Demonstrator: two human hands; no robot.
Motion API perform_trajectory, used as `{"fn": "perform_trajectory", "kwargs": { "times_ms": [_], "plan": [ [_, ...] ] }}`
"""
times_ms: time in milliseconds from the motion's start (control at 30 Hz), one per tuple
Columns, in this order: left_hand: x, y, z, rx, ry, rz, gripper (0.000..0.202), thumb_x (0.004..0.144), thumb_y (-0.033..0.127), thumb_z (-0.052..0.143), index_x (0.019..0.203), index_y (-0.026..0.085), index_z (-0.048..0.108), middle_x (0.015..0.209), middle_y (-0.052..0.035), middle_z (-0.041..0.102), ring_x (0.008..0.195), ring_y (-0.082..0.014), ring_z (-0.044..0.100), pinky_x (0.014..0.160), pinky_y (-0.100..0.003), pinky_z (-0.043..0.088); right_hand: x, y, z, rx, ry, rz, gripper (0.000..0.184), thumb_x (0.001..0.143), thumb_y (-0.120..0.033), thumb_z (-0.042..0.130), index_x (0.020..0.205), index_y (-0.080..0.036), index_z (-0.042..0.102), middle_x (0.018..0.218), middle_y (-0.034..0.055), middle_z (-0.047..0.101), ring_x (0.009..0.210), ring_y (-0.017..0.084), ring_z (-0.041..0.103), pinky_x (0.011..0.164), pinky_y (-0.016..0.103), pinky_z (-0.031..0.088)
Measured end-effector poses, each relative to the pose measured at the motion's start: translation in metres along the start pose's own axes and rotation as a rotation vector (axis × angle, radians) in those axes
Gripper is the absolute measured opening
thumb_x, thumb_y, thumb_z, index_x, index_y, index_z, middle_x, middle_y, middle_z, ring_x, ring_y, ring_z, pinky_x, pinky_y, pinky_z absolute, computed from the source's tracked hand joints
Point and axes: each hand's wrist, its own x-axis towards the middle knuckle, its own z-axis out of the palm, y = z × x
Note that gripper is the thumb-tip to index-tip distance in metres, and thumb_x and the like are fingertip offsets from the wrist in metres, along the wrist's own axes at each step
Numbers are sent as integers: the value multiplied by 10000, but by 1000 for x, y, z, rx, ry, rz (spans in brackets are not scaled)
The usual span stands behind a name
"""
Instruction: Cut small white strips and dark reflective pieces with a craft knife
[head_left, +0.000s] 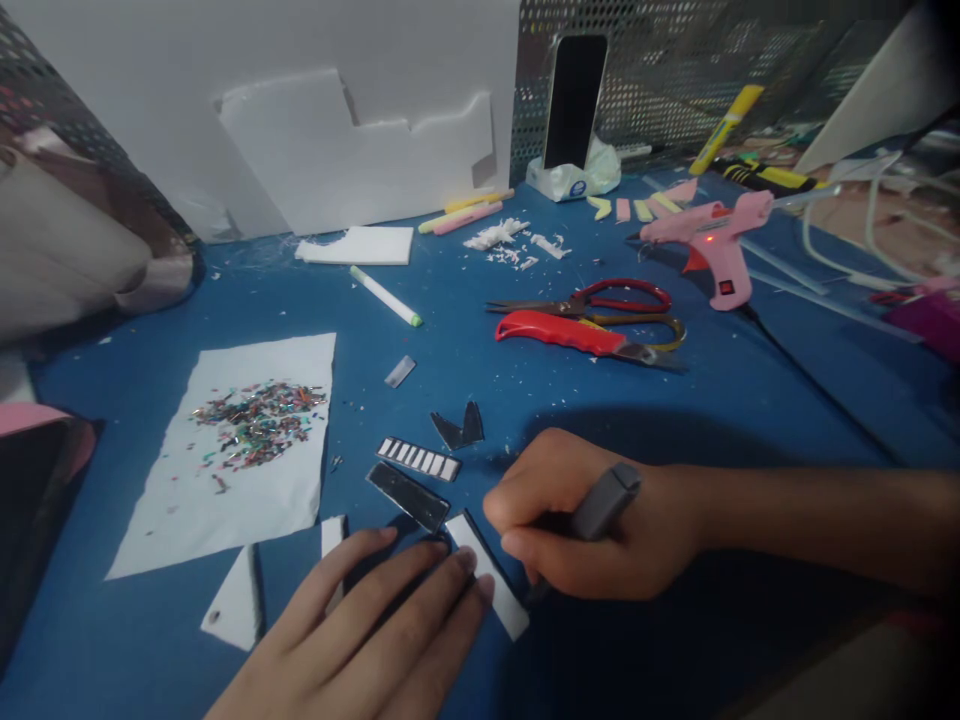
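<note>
My right hand (600,520) is closed around a dark grey marker (609,500), its lower end by the right edge of a white foam strip (491,585). That strip has a black edge along its side. My left hand (382,620) lies flat with fingers stretched out, fingertips on the strip. Just beyond the fingers are a black strip (409,495), a white-and-black striped piece (418,458) and a black V-shaped piece (459,427). A white triangular piece (236,600) lies left of my left hand; another white piece (334,540) is partly hidden under it.
A paper sheet (300,505) bears many tiny coloured bits. Red-handled scissors (622,290), a red-handled cutter (559,332) and a pink glue gun (724,240) with its cord lie at right. A phone (576,100) stands at the back; a white pen (386,297) lies mid-table.
</note>
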Motion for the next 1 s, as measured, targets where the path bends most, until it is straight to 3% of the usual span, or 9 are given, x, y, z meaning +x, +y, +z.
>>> {"fn": "perform_trajectory", "kwargs": {
  "times_ms": [433,800,1000],
  "plan": [
    [-1,0,0,-10,-12,-6,297,931,272,496,1210,237,589,1202,34,630,1111,-150,554,1136,-370,259,-1,0,2,23,27,-9,187,829,-128,460,650,-158,415,577,-45,447,524,57,404,506,181,321],
    [-2,-1,0,-6,-24,5,299,944,277,468,1216,236,583,1219,31,621,1133,-158,542,1141,-381,249,-1,1,2,-8,-31,-28,245,824,-171,466,632,-182,314,562,-61,324,513,64,305,484,196,273],
    [-1,-1,1,-18,-21,-3,302,933,282,495,1219,234,580,1212,36,628,1130,-153,544,1143,-370,246,-2,3,3,6,-42,-40,227,830,-169,460,642,-179,332,569,-54,369,524,64,344,492,193,284]
  ]
}}
